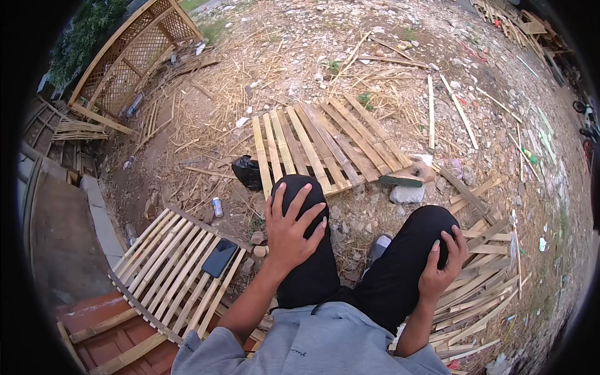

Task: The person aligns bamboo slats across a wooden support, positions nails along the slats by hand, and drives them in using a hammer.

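My left hand point(292, 224) lies spread over my left knee, on black trousers point(309, 269). Over the other knee rests my right hand point(442, 265), its fingers apart and holding nothing. Beyond my knees a panel of split bamboo slats point(328, 144) lies on the ground. To my left is a second slatted bamboo panel point(178, 262), with a dark smartphone point(219, 257) lying on it. Neither hand touches the panels or the phone.
A black plastic bag point(247, 172) and a small bottle point(217, 207) lie near the panels. On my right is a heap of bamboo strips point(475, 294). A lattice frame point(134, 62) stands at the far left. Rubble and straw cover the ground point(400, 87).
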Available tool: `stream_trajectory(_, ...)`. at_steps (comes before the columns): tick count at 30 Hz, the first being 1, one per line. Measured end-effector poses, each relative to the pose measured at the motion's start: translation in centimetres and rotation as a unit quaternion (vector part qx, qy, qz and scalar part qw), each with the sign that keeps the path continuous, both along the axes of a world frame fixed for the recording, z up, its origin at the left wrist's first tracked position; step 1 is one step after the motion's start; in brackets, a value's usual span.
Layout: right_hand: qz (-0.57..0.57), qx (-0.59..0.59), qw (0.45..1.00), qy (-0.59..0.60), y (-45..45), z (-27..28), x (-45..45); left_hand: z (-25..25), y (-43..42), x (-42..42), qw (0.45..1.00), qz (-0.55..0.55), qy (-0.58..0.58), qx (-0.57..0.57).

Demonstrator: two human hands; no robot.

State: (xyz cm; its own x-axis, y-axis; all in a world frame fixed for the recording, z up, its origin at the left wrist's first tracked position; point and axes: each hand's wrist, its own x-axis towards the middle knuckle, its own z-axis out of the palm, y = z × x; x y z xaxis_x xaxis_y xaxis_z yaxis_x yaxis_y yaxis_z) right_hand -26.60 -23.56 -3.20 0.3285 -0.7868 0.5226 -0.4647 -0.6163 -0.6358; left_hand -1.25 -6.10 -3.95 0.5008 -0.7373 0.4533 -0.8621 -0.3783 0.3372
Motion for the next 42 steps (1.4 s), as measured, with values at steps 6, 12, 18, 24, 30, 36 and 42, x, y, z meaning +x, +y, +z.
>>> stream_trajectory(6,0.012,0.016,1.000,0.006,-0.6,0.0,0.1,0.1,-0.4,0.1,1.000,0.010,0.014,0.001)
stream_trajectory(12,0.019,0.038,0.999,-0.005,-0.6,0.1,0.0,-1.6,-0.1,1.2,0.969,0.030,0.151,-0.195)
stream_trajectory(18,0.025,0.049,0.998,-0.011,-0.8,0.0,-0.1,-10.6,3.2,10.7,0.748,0.333,0.482,-0.313)
stream_trajectory(24,0.027,0.040,0.999,-0.009,-1.0,-0.3,-0.3,-20.7,5.9,12.1,0.473,0.169,0.806,-0.313)
stream_trajectory(30,0.031,0.041,0.999,-0.010,-1.0,-0.1,-0.4,-18.4,4.8,10.4,0.449,0.164,0.825,-0.301)
stream_trajectory(36,0.018,0.023,1.000,0.009,-0.8,0.0,0.0,-18.4,5.1,10.0,0.442,0.152,0.828,-0.310)
stream_trajectory(42,0.019,-0.001,0.999,0.032,-0.7,0.2,0.5,-22.9,6.1,12.5,0.391,0.092,0.857,-0.323)
